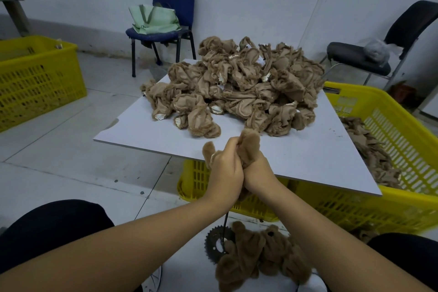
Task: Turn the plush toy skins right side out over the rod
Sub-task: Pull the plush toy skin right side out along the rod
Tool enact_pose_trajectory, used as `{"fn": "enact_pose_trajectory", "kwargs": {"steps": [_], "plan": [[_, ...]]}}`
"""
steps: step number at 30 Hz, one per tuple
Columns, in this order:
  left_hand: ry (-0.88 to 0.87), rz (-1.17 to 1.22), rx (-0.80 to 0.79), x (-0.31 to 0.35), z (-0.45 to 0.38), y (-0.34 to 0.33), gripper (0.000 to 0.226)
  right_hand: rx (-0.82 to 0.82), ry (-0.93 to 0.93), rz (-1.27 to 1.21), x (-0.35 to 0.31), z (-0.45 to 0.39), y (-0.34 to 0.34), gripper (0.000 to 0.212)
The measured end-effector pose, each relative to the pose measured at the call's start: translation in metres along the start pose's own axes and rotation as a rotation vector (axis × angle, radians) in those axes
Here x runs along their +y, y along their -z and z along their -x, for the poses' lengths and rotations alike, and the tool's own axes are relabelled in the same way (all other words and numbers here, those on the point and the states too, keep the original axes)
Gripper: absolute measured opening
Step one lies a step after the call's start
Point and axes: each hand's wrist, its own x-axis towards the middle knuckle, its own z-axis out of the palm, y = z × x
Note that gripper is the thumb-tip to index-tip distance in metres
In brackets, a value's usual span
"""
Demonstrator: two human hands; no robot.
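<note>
While both fists bunch one plush skin (pixel 246 147) above the near tabletop (pixel 296 156) edge, it looks partway turned over the rod (pixel 225 227), whose top is hidden. Next, pull the fur down evenly. Left hand (pixel 225 166) and right hand (pixel 257 170) are pressed together, fingers curled round the fabric, forearms converging.

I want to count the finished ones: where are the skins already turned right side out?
In the head view, the finished furry skins lie low and centre-right on the floor, beside the sprocket base of the rod, below both hands.
</note>
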Motion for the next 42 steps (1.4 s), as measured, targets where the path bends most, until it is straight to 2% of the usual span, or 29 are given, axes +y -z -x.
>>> {"fn": "enact_pose_trajectory", "kwargs": {"steps": [4,7,9,11,14,19,21,24,28,31,35,37,39,42], "plan": [[-0.015,0.041,0.024,0.01,0.003,0.002,0.033,0.006,0.036,0.001,-0.002,0.002,0.0,0.031],[-0.074,0.113,0.126,0.016,0.001,0.007,0.03,0.069,0.086,0.056,-0.005,0.001,0.0,0.027],[-0.127,0.153,0.162,0.018,-0.001,0.01,0.036,0.121,0.103,0.078,-0.006,-0.003,0.002,0.024],[-0.123,0.153,0.129,0.013,0.004,0.005,0.036,0.133,0.087,0.124,-0.003,-0.004,0.003,0.023],[-0.079,0.114,0.057,-0.006,0.014,-0.003,0.028,0.067,0.036,0.2,0.009,0.002,-0.006,0.026],[-0.004,0.045,0.013,-0.016,0.004,0.001,0.039,0.029,0.016,0.277,0.012,0.0,-0.011,0.028],[0.009,0.057,0.034,-0.01,0.004,0.0,0.036,0.022,0.015,0.252,0.01,0.0,-0.008,0.028],[-0.064,0.111,0.114,0.004,0.0,0.001,0.031,0.048,0.017,0.206,0.0,0.002,-0.002,0.031],[-0.092,0.163,0.18,0.007,-0.005,0.002,0.041,0.129,0.03,0.249,-0.012,-0.007,0.006,0.027],[0.069,0.134,0.065,-0.015,0.009,-0.005,0.043,0.04,-0.058,0.36,-0.001,-0.002,-0.002,0.021],[0.166,0.105,0.051,-0.017,0.004,-0.005,0.046,0.03,-0.085,0.301,0.012,-0.006,-0.01,0.027],[0.173,0.121,0.027,-0.007,-0.002,-0.002,0.039,0.031,-0.103,0.299,0.011,-0.012,-0.006,0.027],[0.137,0.198,-0.028,0.003,-0.006,0.001,0.017,0.026,-0.078,0.322,0.01,-0.017,-0.002,0.024],[0.037,0.211,-0.107,0.017,-0.013,0.008,0.018,0.005,0.025,0.323,0.005,-0.016,0.002,0.012]]}}
